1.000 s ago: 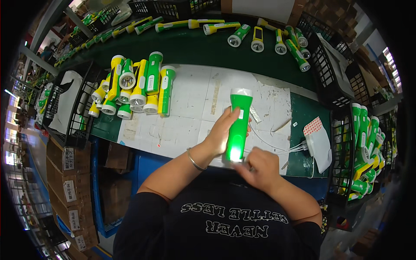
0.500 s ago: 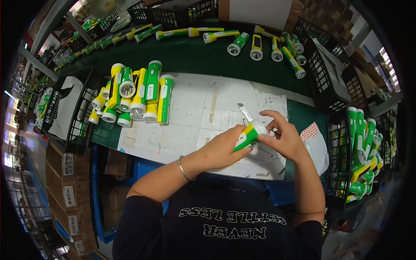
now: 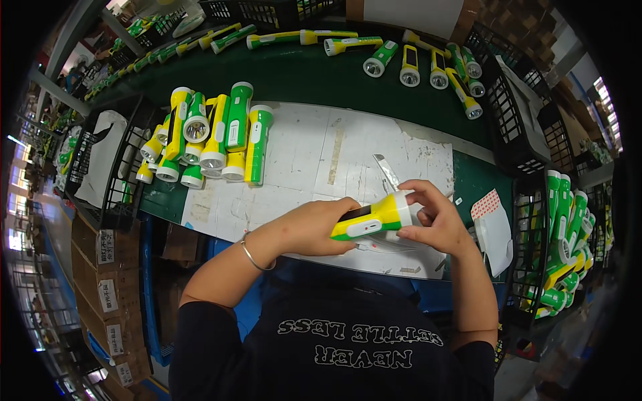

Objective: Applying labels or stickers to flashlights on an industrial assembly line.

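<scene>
Between my hands is a yellow and green flashlight (image 3: 369, 222) with a white head ring, held over the white work surface. My left hand (image 3: 319, 227) wraps around its tail end. The fingers of my right hand (image 3: 435, 219) close on the white rim of its head. A silver strip-like blade or tool (image 3: 386, 170) lies on the board just beyond the flashlight; its near end is hidden. To the left, several yellow and green flashlights (image 3: 212, 134) are piled on the board.
A row of flashlights (image 3: 274, 39) lines the far green bench, with more at its right end. Black crates stand left (image 3: 127, 164) and right (image 3: 525, 247), the right one holding flashlights. A white sheet with red dots (image 3: 493, 230) lies right. Cardboard boxes (image 3: 100, 287) stand lower left.
The flashlight has turned from pointing away to lying more level, its head toward my right hand. My left hand has shifted left along it. The whole view has shifted slightly.
</scene>
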`<state>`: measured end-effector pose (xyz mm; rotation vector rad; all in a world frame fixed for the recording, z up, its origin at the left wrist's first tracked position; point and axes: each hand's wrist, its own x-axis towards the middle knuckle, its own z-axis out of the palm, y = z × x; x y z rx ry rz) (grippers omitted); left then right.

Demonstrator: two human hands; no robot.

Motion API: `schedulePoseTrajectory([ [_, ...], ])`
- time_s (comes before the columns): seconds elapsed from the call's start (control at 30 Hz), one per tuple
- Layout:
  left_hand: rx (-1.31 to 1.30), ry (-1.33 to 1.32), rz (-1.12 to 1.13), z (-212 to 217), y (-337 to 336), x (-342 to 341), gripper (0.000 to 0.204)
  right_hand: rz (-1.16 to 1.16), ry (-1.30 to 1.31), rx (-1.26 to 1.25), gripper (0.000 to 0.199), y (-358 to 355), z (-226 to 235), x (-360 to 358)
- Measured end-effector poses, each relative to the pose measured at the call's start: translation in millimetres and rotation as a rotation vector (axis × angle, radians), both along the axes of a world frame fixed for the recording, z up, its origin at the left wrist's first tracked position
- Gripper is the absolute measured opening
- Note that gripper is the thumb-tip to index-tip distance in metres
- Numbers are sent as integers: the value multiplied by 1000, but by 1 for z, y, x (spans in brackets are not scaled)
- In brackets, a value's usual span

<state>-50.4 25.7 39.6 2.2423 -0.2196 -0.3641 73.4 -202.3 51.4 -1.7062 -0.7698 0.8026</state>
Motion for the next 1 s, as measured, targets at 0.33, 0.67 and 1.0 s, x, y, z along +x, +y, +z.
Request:
schedulePoseTrajectory([
  [0.33, -319, 44, 442, -44, -12, 14, 58, -282, -824, -448, 21, 38, -72, 4],
  [0.67, -384, -25, 455, -39, -31, 22, 57, -235, 81, 83, 14, 18, -48, -6],
  [1.0, -62, -340, 484, -41, -52, 16, 56, -300, 135, 77, 15, 11, -50, -16],
])
